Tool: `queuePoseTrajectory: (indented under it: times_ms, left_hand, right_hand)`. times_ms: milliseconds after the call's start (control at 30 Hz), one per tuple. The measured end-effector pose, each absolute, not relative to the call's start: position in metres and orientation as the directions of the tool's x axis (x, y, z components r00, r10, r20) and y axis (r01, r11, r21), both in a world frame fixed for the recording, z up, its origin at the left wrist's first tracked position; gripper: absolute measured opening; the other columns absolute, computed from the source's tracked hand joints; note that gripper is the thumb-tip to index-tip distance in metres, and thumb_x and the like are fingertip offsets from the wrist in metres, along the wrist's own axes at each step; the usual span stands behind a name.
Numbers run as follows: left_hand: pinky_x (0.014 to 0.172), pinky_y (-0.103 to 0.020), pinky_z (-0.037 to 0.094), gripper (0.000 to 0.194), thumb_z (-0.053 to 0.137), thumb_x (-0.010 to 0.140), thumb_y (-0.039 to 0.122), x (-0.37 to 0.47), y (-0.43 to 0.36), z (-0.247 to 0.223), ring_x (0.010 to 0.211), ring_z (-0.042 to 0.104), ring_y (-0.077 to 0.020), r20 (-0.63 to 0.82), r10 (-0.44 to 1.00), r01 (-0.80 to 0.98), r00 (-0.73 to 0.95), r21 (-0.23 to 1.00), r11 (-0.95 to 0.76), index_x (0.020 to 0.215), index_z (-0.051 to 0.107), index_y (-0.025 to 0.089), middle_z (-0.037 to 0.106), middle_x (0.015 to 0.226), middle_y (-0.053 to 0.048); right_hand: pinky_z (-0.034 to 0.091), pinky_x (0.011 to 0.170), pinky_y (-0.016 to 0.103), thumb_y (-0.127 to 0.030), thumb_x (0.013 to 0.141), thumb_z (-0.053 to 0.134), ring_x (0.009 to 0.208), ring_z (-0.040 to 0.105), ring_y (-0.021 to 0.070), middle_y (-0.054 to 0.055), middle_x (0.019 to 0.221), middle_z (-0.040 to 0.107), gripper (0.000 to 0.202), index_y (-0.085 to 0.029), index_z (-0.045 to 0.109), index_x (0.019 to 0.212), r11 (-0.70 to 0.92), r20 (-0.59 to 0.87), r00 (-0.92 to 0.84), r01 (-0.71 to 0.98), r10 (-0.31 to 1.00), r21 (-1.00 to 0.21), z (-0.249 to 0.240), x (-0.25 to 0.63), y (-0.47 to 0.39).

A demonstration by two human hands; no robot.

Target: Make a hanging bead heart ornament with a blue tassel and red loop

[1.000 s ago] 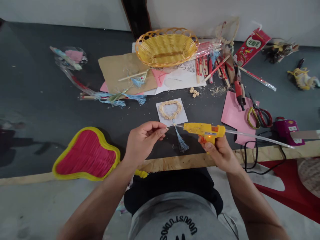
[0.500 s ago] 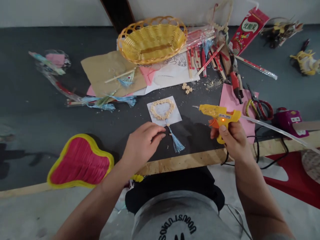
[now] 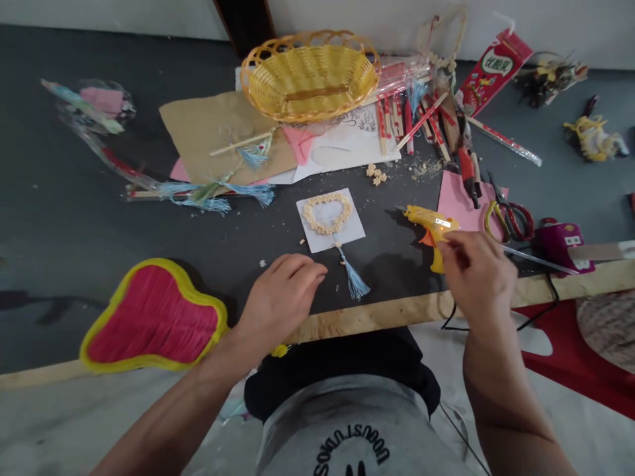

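Note:
My left hand (image 3: pixel 284 291) hovers near the table's front edge, fingers pressed together; anything small inside them is hidden. Just beyond it lies a ring of cream flower-shaped beads (image 3: pixel 327 213) on a white paper square (image 3: pixel 357 231). A pale blue tassel (image 3: pixel 356 281) trails from the ring toward me. At the right, a yellow hot glue gun (image 3: pixel 432 228) rests on the table, nozzle pointing left, a clear glue stick (image 3: pixel 538 258) out of its back. My right hand (image 3: pixel 479 274) is over its rear and handle, loosely curled, with no visible grip on the gun.
A yellow woven basket (image 3: pixel 310 82) stands on papers at the back. Scissors (image 3: pixel 510 215) and a red-handled tool (image 3: pixel 467 172) lie on pink paper (image 3: pixel 449 192). A purple power socket (image 3: pixel 565 244) is at the right; a magenta yellow-rimmed shape (image 3: pixel 153 314) is front left.
My right hand has let go of the glue gun, which now lies on the table. My left hand has drawn slightly back from the tassel. The view has shifted a little.

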State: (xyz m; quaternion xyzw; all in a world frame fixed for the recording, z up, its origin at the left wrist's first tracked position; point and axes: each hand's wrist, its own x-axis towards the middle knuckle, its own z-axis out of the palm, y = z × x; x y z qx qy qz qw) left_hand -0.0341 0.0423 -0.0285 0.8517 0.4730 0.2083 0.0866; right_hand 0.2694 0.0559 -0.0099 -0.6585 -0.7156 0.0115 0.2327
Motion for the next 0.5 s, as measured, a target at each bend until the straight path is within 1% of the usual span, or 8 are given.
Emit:
queuePoseTrajectory:
  times_ms: [67,100,133,200,267,400,500]
  left_hand:
    - [0.075,-0.032,0.054,0.017,0.051,0.095,0.013,-0.034,0.035,-0.03,0.079,0.063,-0.0188,0.3,0.821,0.748,0.487,0.342,-0.568,0.091,0.067,0.015,0.069,0.084,-0.006]
    - [0.075,-0.032,0.053,0.017,0.051,0.095,0.011,-0.033,0.032,-0.032,0.078,0.063,-0.0186,0.321,0.812,0.74,0.487,0.343,-0.579,0.09,0.067,0.015,0.069,0.083,-0.006]
    - [0.074,-0.032,0.053,0.018,0.05,0.094,0.009,-0.032,0.029,-0.033,0.077,0.063,-0.0185,0.343,0.805,0.732,0.484,0.345,-0.587,0.089,0.067,0.015,0.069,0.082,-0.005]
    - [0.072,-0.032,0.053,0.017,0.051,0.092,0.006,-0.032,0.024,-0.035,0.077,0.062,-0.0184,0.379,0.796,0.722,0.472,0.353,-0.596,0.09,0.067,0.014,0.069,0.082,-0.005]
    - [0.071,-0.033,0.052,0.016,0.054,0.091,0.006,-0.033,0.02,-0.037,0.076,0.061,-0.0186,0.413,0.784,0.711,0.463,0.355,-0.607,0.092,0.067,0.015,0.07,0.083,-0.005]
    - [0.069,-0.034,0.052,0.015,0.057,0.089,0.006,-0.036,0.018,-0.042,0.076,0.06,-0.0197,0.469,0.762,0.7,0.446,0.348,-0.624,0.093,0.068,0.015,0.071,0.084,-0.005]
    - [0.07,-0.034,0.052,0.016,0.059,0.088,0.005,-0.036,0.018,-0.045,0.076,0.059,-0.0198,0.478,0.758,0.687,0.443,0.363,-0.63,0.095,0.069,0.015,0.071,0.085,-0.005]
  right_hand:
    - [0.054,0.08,0.03,-0.025,0.097,0.056,0.09,0.069,0.0187,0.007,0.098,0.073,0.016,-0.022,0.07,0.103,0.44,0.352,-0.309,0.807,0.883,-0.394,-0.011,0.24,0.054]
    - [0.054,0.082,0.03,-0.022,0.097,0.055,0.092,0.068,0.0179,0.007,0.1,0.073,0.016,-0.021,0.07,0.103,0.534,0.349,-0.414,0.741,0.841,-0.408,-0.014,0.225,0.055]
    - [0.055,0.082,0.029,-0.02,0.098,0.055,0.092,0.068,0.0177,0.007,0.101,0.073,0.017,-0.021,0.071,0.103,0.588,0.33,-0.488,0.696,0.808,-0.412,-0.017,0.212,0.056]
    - [0.055,0.08,0.03,-0.017,0.098,0.054,0.09,0.067,0.0182,0.007,0.099,0.072,0.018,-0.019,0.071,0.101,0.642,0.279,-0.58,0.658,0.765,-0.393,-0.024,0.194,0.06]
    - [0.054,0.079,0.032,-0.015,0.097,0.054,0.088,0.066,0.019,0.007,0.097,0.072,0.017,-0.018,0.071,0.101,0.668,0.234,-0.63,0.653,0.741,-0.358,-0.029,0.185,0.065]
    - [0.054,0.078,0.031,-0.013,0.096,0.055,0.088,0.065,0.0192,0.007,0.097,0.071,0.017,-0.017,0.071,0.1,0.698,0.212,-0.667,0.655,0.714,-0.291,-0.028,0.183,0.071]
    - [0.054,0.076,0.031,-0.014,0.096,0.054,0.088,0.064,0.0192,0.007,0.097,0.071,0.017,-0.017,0.071,0.1,0.719,0.199,-0.692,0.649,0.694,-0.249,-0.026,0.183,0.072]
